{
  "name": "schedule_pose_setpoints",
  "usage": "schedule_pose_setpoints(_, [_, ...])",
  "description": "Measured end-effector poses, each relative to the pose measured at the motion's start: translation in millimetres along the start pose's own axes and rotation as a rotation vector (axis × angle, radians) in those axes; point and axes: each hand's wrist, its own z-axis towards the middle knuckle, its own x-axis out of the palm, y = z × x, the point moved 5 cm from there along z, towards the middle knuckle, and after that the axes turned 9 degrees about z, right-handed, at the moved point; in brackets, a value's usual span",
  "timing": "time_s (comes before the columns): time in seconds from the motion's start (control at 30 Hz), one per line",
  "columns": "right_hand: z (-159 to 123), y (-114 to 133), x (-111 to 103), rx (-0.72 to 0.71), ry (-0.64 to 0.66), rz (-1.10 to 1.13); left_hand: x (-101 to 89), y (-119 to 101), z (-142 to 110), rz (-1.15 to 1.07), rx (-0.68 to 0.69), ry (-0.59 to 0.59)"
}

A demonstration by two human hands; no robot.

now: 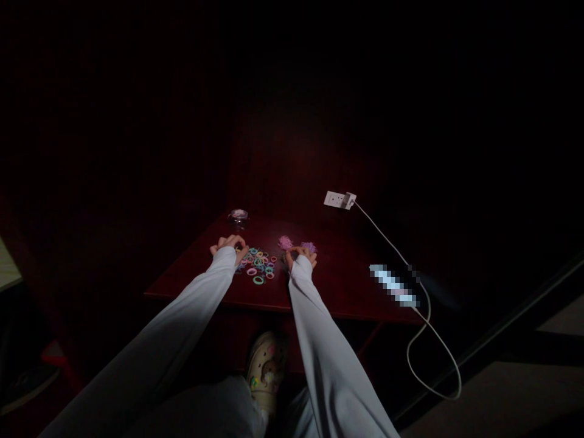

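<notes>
1. Where the light falls, the table (342,292) shows dark red.
2. Pale sleeves (182,310) reach in over its near edge.
3. The cord (383,234) drops from the socket and loops past the table's right end.
4. Below the near edge, the shoe (267,368) carries small charms.
5. A bright oblong (395,286), blurred into blocks, shows near the near right corner; whether it touches the table, I cannot tell.
6. The left hand (229,244) is at the left side of the rings, fingers bent, thumb toward them; I cannot tell whether it pinches one.
7. The right hand (304,255) is just nearer than the bundles, its thumb and forefinger brought close together; what lies between them is too dim to tell.
8. The socket (335,199), with a plug in it, is beyond the far edge.
9. The clear jar (238,218) is at the far left corner.
10. The pink bundle (285,243) and purple bundle (309,246) lie side by side, right of the rings.
11. Loose coloured rings (258,280) lie between the hands, the lowest nearest the near edge.
</notes>
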Motion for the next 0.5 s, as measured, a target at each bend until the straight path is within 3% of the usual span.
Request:
schedule_pose_setpoints(0.23, [-29, 44, 27, -0.362, 0.362, 0.033, 12.1, -2, 3, -0.037, 0.15, 0.055])
schedule_pose_setpoints(0.3, [-35, 51, 30, -0.354, 0.42, 0.032, 12.9, -7, 1, -0.03, 0.208, 0.094])
schedule_pose_setpoints(0.5, [-37, 53, 32, -0.272, 0.461, 0.053, 9.8, -9, 0, 0.018, 0.143, 0.125])
